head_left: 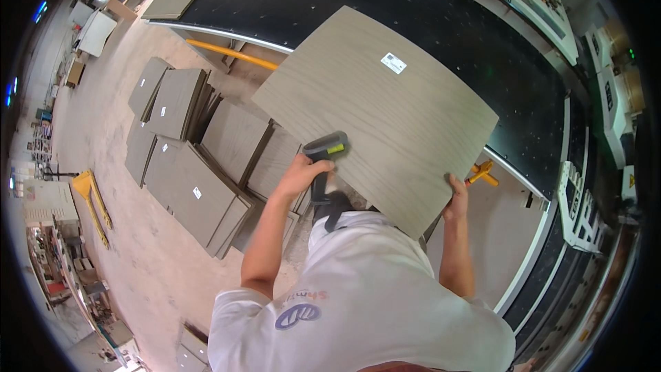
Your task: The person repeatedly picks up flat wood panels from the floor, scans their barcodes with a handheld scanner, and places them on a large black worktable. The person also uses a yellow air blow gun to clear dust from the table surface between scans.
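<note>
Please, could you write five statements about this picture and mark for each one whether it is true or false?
1. The left hand holds a scanner. True.
2. The right hand is away from the large panel. False: it grips the large panel at its edge.
3. The label on this panel is black. False: the label is white.
4. The table has a black top. True.
5. The stacked panels are on the person's left. True.
</note>
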`<action>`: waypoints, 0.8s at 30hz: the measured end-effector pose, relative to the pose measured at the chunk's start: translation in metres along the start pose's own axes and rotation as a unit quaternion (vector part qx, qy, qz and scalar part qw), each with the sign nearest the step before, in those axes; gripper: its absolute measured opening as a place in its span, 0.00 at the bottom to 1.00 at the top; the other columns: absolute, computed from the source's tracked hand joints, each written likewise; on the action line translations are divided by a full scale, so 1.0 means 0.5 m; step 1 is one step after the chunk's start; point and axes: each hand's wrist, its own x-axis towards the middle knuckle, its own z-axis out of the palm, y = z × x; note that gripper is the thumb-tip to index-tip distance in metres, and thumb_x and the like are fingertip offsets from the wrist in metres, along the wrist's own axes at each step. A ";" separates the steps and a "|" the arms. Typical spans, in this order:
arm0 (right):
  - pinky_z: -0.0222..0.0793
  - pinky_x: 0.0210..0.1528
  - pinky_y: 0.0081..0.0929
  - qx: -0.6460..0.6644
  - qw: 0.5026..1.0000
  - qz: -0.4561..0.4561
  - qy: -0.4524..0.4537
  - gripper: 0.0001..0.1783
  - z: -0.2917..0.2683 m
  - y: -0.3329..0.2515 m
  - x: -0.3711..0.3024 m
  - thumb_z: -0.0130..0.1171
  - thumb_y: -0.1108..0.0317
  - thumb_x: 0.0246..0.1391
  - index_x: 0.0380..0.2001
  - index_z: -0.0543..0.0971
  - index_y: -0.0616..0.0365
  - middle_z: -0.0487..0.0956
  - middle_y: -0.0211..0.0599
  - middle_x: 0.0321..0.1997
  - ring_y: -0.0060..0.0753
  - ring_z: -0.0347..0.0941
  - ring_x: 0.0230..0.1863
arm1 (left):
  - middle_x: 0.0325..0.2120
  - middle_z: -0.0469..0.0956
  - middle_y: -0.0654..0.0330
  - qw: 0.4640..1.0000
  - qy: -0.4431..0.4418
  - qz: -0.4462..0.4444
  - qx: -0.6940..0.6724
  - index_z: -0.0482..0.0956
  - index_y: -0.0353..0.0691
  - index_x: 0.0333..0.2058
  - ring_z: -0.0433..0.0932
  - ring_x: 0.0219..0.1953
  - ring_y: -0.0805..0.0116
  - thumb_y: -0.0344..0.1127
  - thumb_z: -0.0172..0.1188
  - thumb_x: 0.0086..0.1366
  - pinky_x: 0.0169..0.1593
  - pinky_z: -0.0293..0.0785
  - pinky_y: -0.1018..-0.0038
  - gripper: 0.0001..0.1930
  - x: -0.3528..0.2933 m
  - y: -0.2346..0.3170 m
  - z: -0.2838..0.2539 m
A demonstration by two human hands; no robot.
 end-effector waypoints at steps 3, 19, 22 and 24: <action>0.75 0.51 0.35 -0.005 0.996 0.007 0.092 0.23 0.035 0.012 0.020 0.63 0.63 0.58 0.54 0.74 0.62 0.81 0.38 0.47 0.36 0.78 0.47 | 0.20 0.78 0.64 0.996 -0.001 0.045 0.079 0.83 0.32 0.32 0.76 0.22 0.76 0.35 0.66 0.56 0.26 0.71 0.75 0.11 0.009 0.120 -0.008; 0.69 0.54 0.28 -0.166 0.965 -0.058 0.197 0.25 0.190 0.018 0.063 0.65 0.61 0.57 0.55 0.75 0.62 0.80 0.37 0.51 0.28 0.75 0.50 | 0.20 0.76 0.59 0.927 -0.127 0.127 0.329 0.79 0.31 0.29 0.75 0.23 0.71 0.38 0.64 0.52 0.31 0.69 0.74 0.13 0.427 0.509 -0.047; 0.68 0.54 0.27 -0.206 0.955 -0.073 0.202 0.24 0.195 0.039 0.051 0.64 0.62 0.58 0.54 0.75 0.62 0.80 0.36 0.50 0.27 0.74 0.50 | 0.21 0.76 0.59 0.926 -0.130 0.120 0.333 0.79 0.30 0.30 0.75 0.23 0.71 0.38 0.64 0.52 0.31 0.70 0.75 0.14 0.430 0.528 -0.035; 0.67 0.54 0.26 -0.203 0.955 -0.074 0.201 0.24 0.194 0.046 0.056 0.64 0.62 0.58 0.54 0.74 0.63 0.80 0.36 0.50 0.26 0.74 0.50 | 0.21 0.76 0.59 0.929 -0.139 0.124 0.320 0.79 0.30 0.31 0.75 0.23 0.71 0.38 0.64 0.52 0.31 0.70 0.75 0.14 0.455 0.529 -0.040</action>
